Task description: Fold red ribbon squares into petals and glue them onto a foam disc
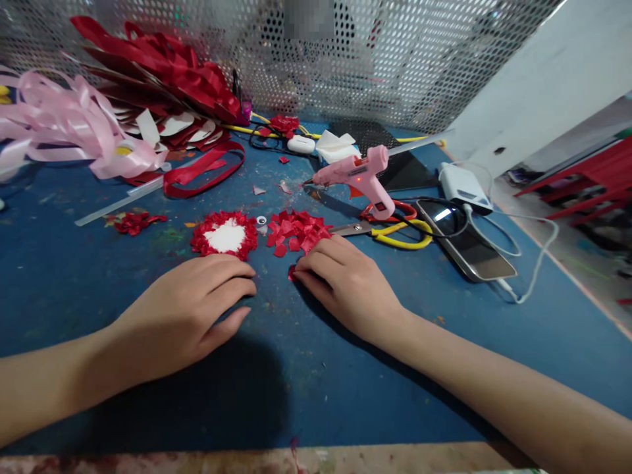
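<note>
My left hand [190, 309] rests on the blue table, palm down, with its thumb apart from the curved fingers and nothing held. Just beyond its fingers lies a white round piece [228, 238] ringed with ruffled red bits. My right hand [348, 280] has thumb and fingertips closed on a small red ribbon piece [291, 272] at the tabletop. Beyond those fingertips is a pile of cut red ribbon pieces [299, 228]. A googly eye [261, 221] sits between the pile and the ringed piece. Scissors [402, 235] with yellow handles point at the pile.
A pink glue gun [360, 174] stands behind the pile, its light on. At right are a phone [469, 243] and a white power adapter [464, 186] with cables. Pink ribbon [83, 125], a red ribbon loop [202, 176] and a clear glue stick [118, 201] lie left.
</note>
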`<control>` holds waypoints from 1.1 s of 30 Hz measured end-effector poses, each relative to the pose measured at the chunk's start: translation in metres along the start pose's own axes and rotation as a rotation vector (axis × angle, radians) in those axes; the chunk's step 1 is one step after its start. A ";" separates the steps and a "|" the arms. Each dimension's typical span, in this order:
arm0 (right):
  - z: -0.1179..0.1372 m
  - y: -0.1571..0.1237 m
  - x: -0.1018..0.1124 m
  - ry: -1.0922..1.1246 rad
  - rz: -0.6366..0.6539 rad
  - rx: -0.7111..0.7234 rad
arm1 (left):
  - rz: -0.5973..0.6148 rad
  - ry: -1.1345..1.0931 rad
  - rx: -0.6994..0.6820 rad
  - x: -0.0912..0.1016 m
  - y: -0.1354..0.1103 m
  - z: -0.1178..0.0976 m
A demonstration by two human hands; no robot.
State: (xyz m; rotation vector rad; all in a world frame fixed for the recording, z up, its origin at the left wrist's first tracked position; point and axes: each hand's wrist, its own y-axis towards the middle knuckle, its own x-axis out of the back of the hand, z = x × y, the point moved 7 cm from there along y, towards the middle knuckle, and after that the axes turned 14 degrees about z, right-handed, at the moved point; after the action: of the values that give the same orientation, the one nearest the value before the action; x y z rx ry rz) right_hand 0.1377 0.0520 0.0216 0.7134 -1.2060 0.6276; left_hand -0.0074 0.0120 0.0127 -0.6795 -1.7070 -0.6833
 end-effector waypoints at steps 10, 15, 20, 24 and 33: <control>0.053 -0.025 0.028 -0.155 -0.282 0.359 | -0.062 -1.268 0.376 -0.017 -0.010 0.005; 0.057 -0.027 0.031 -0.196 -0.304 0.374 | -0.043 -1.461 0.538 -0.023 -0.012 -0.002; 0.053 -0.024 0.028 -0.175 -0.285 0.322 | 0.021 -1.391 0.489 -0.026 -0.011 0.001; 0.051 -0.024 0.025 -0.137 -0.300 0.298 | 0.007 -1.374 0.434 -0.025 -0.009 0.001; 0.056 -0.021 0.023 -0.122 -0.292 0.295 | -0.043 -1.221 0.375 -0.022 -0.006 0.003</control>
State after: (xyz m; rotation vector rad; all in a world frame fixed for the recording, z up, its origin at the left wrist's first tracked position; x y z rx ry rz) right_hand 0.1253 -0.0032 0.0522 1.1677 -1.1028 0.5273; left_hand -0.0086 0.0083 -0.0100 -0.8500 -2.8554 0.1408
